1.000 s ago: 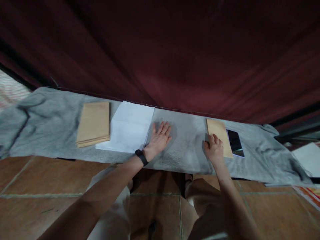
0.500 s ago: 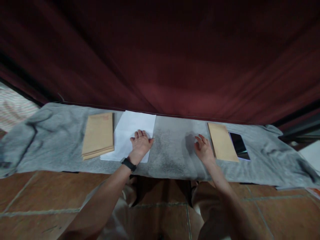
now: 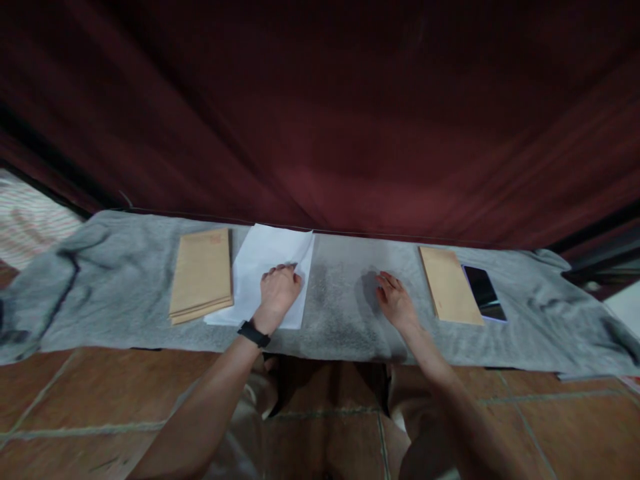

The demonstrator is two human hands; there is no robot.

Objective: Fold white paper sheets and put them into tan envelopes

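Note:
My left hand (image 3: 280,293), with a black watch (image 3: 254,333) at the wrist, is over the right part of a stack of white paper (image 3: 250,287). Its fingers are curled and pinch the top sheet, which buckles slightly beside the thumb. Above the grey cloth (image 3: 340,293) hovers my right hand (image 3: 397,303), holding nothing, its fingers loosely bent and apart. Left of the paper lies a pile of brown envelopes (image 3: 203,270). More brown envelopes (image 3: 453,287) rest to the right of my right hand.
A phone (image 3: 484,293) in a purple case lies against the right-hand envelopes. Dark red fabric (image 3: 350,133) hangs along the far edge of the cloth-covered surface. Below the near edge are my legs and a tiled floor (image 3: 100,393).
My left hand has closed from a flatter, spread pose into a curl at the paper. The right hand has moved a little left, away from the right-hand envelopes.

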